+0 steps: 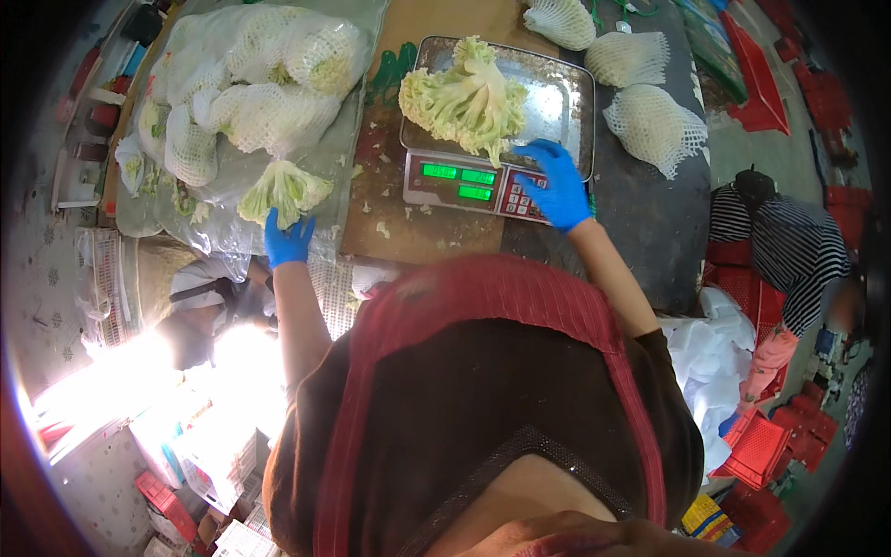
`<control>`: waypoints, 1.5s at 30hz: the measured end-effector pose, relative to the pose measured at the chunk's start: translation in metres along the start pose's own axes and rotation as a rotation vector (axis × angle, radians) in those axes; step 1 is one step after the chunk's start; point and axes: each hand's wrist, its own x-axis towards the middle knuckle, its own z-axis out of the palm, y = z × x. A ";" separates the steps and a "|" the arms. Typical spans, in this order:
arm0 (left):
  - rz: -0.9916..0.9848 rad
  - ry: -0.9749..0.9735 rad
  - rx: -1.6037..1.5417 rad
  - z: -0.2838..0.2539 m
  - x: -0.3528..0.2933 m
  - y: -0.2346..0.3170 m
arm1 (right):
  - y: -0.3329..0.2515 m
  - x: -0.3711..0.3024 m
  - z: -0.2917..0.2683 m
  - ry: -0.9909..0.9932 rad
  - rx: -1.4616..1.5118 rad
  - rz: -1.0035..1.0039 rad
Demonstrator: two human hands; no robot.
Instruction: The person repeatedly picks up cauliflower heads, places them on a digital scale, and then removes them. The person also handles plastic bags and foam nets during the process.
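My left hand [289,240], in a blue glove, grips the near edge of a small pale green cauliflower piece [284,189] on the left side of the table. A larger loose cauliflower [473,97] lies on the metal pan [561,93] of a digital scale [431,194], covering the pan's left half. Over the scale's lower right corner is my right hand [560,186], also blue-gloved, its fingers apart and nothing held. Its fingertips reach the pan's front edge, beside the keypad [522,197]; whether they press on anything I cannot tell.
Several cauliflowers in white foam nets [269,111] lie in clear plastic at the left. More netted cauliflowers [654,128] sit right of the scale. Crumbs dot the brown board [390,218]. A person in a striped top [798,241] is at the right, near red crates [756,448].
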 end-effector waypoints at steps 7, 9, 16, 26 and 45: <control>0.317 0.298 0.129 -0.019 -0.024 0.001 | -0.007 0.017 0.041 0.024 0.082 0.040; 0.551 0.321 0.221 -0.021 -0.028 0.003 | -0.002 0.015 0.043 0.025 0.105 0.025; 0.930 0.139 0.382 0.005 -0.048 0.011 | 0.015 0.006 0.023 0.296 0.326 0.138; 1.019 0.118 0.440 0.024 -0.056 0.019 | 0.028 0.030 -0.036 0.296 0.955 0.592; 1.316 -0.608 1.503 0.298 -0.144 -0.105 | 0.030 0.136 -0.021 -0.113 0.264 0.253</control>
